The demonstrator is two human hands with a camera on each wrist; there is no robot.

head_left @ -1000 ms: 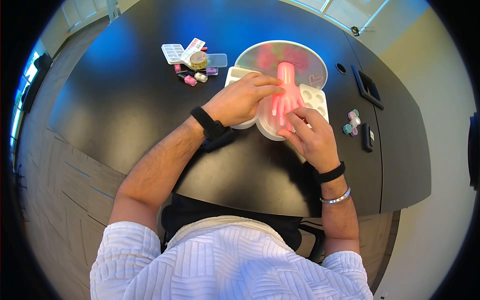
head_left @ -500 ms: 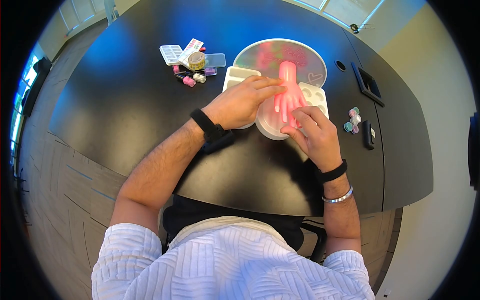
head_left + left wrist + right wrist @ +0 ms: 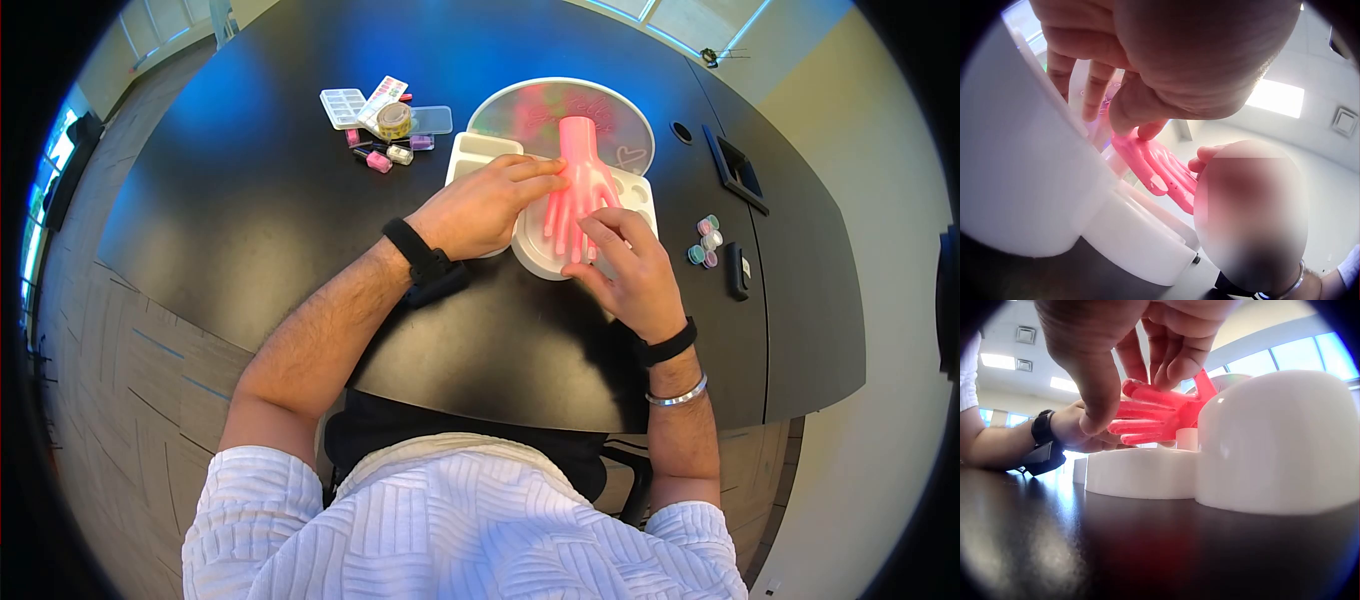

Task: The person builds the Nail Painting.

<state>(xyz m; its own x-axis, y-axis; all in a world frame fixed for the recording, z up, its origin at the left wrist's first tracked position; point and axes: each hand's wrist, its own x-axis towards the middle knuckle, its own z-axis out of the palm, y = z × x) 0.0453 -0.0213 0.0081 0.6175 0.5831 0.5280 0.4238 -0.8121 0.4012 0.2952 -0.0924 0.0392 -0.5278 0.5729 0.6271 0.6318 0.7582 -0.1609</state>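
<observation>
A glossy pink model hand (image 3: 585,172) lies over the white rounded base (image 3: 533,262), its fingers towards the person. The left hand (image 3: 482,205) reaches over from the left; in the left wrist view its thumb and a finger pinch the model's side (image 3: 1141,156). At the model's fingers, the right hand (image 3: 640,280) has its thumb and forefinger curved around the tips. The right wrist view shows a fingertip on an outer pink finger (image 3: 1147,394), the thumb beside the other tips. Whether anything small is between the right fingers, I cannot tell.
White compartment trays (image 3: 465,165) flank the base, with a round translucent panel (image 3: 500,112) behind. Polish bottles (image 3: 379,161), a tape roll (image 3: 394,121) and clear cases (image 3: 433,121) lie left. Small jars (image 3: 710,241), a black case (image 3: 737,272) and a black frame (image 3: 735,172) stand right.
The pink model hand has shifted slightly and looks turned, with its pink glow dimmer. The right fingers have spread slightly apart at its fingertips; the left hand has hardly moved.
</observation>
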